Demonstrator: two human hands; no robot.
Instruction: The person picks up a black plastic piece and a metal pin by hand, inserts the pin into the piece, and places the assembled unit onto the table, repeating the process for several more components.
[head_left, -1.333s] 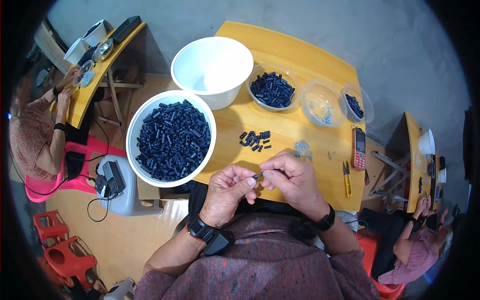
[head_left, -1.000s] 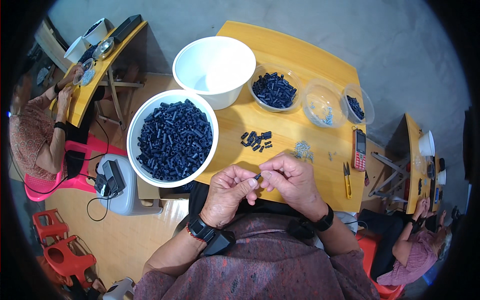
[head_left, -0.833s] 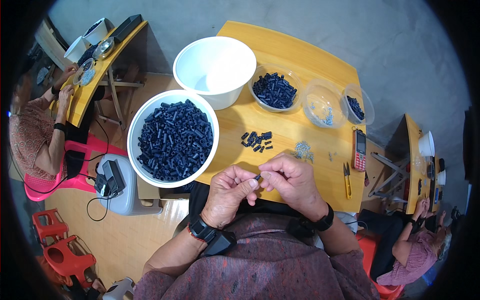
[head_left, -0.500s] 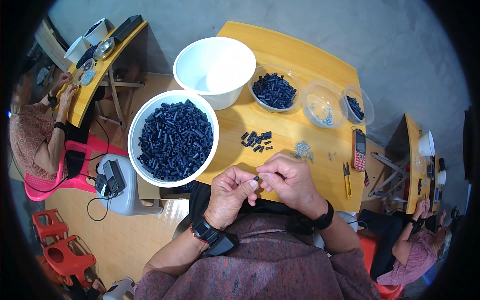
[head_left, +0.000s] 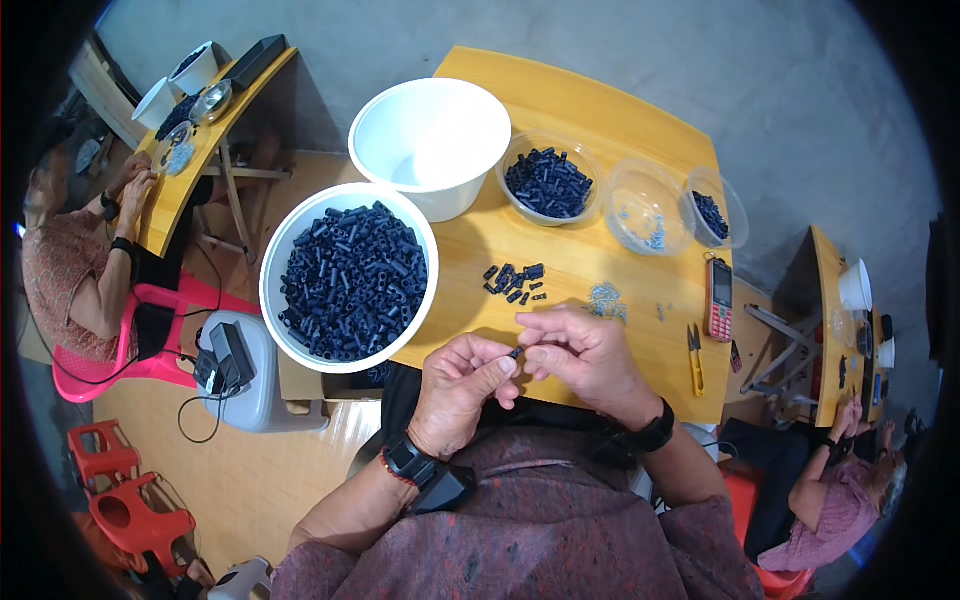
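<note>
My left hand (head_left: 462, 388) pinches a small black plastic part (head_left: 516, 353) between thumb and forefinger, just over the table's near edge. Close to its right, my right hand (head_left: 585, 362) has its fingers apart, with the thumb near the black part; I see nothing held in it. Beyond the hands lie a loose group of black plastic pieces (head_left: 515, 282) and a small pile of tiny silvery screw-like pieces (head_left: 606, 301). At the left, a white bucket (head_left: 267, 285) holds a heap of short black tubular parts (head_left: 352, 280).
Behind stand a white bucket (head_left: 430, 130) and clear bowls, one with black parts (head_left: 548, 182), another with few silvery bits (head_left: 656, 240). A red-and-black mobile phone (head_left: 719, 300) and yellow-handled snips (head_left: 696, 362) lie at right. People work at side tables.
My right hand's fingers have spread and lifted off the small black part. The left hand keeps its pinch in nearly the same place.
</note>
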